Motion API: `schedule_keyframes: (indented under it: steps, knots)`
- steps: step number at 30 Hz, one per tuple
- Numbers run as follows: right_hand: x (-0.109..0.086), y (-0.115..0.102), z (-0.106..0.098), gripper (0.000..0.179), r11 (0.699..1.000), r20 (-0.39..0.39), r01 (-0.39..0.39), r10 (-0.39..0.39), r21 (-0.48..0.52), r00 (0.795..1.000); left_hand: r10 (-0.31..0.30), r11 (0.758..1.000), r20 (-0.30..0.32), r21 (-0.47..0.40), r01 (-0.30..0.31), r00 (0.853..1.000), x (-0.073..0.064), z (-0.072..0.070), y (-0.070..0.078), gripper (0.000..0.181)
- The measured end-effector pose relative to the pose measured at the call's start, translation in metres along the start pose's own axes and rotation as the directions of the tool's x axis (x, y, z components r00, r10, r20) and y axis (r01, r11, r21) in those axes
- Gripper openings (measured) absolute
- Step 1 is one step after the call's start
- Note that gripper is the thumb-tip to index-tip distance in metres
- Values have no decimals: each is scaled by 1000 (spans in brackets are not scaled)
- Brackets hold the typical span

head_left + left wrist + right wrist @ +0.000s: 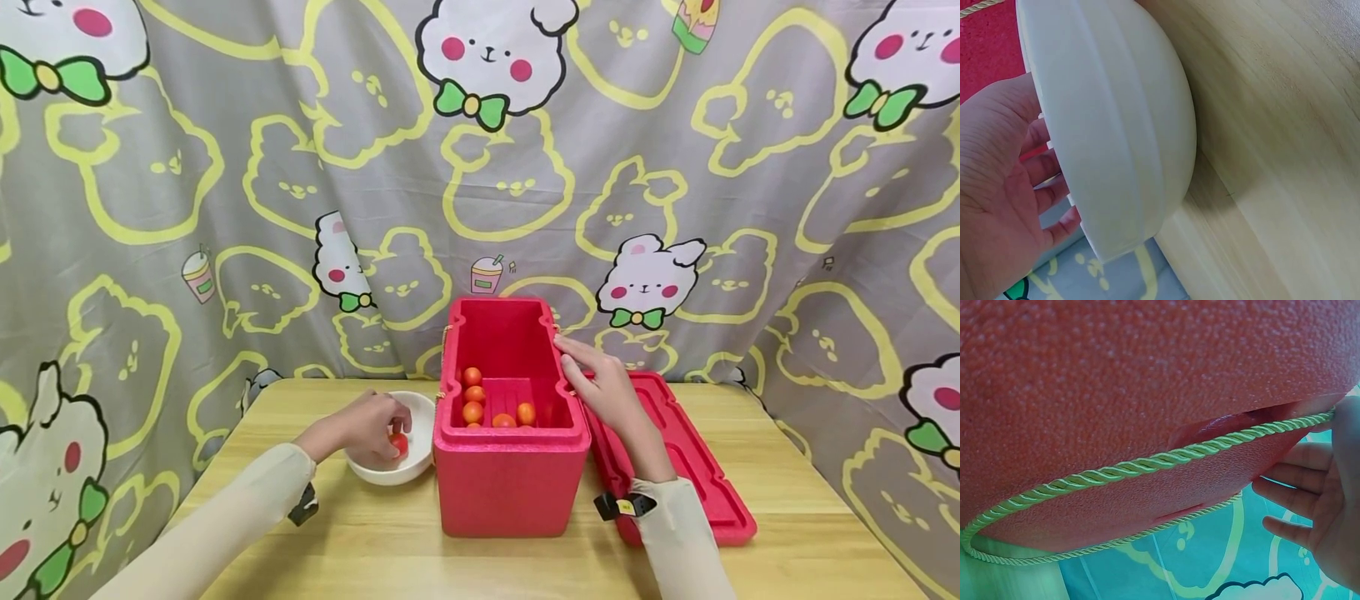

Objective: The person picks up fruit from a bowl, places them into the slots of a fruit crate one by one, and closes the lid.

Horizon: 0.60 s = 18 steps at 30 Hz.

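Reaching into a white bowl (414,467), my left hand (369,427) pinches a red cherry tomato (400,446) between thumb and curled fingers. In the left wrist view the bowl's outer wall (1110,125) hides the fingertips and the tomato. To the right of the bowl stands a red foam box (513,492) without its lid, holding several orange-red cherry tomatoes (473,412) on its floor. My right hand (606,387) rests on the box's right rim, its fingers fairly straight. From the right wrist, the hand (1316,500) shows at the box's edge, beside a gold cord.
The red lid (705,467) lies on the wooden table (352,542) right of the box, partly under my right forearm. A twisted gold cord (1147,464) loops along the box's side. Behind the table hangs a grey patterned curtain (420,183).
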State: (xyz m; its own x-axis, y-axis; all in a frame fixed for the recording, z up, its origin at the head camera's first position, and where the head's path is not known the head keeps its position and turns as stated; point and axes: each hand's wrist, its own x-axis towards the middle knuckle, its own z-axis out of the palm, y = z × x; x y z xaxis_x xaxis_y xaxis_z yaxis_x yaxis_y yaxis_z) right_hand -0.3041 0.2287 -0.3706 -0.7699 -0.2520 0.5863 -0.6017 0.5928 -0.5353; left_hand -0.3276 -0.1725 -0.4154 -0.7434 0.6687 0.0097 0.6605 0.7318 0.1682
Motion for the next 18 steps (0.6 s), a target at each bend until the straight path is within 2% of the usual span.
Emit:
schedule_keyframes:
  steps: [11, 18]
  knots:
    - [0, -1, -2, 44, 1000, -1, 0, 0, 0, 1000, 37, 999, -63, 14, -37, 997, 9, 6, 0, 22]
    - [1, -1, -1, 43, 1000, 0, 6, -6, 0, 1000, 27, 999, -98, 35, -24, 995, 15, 12, 0, 22]
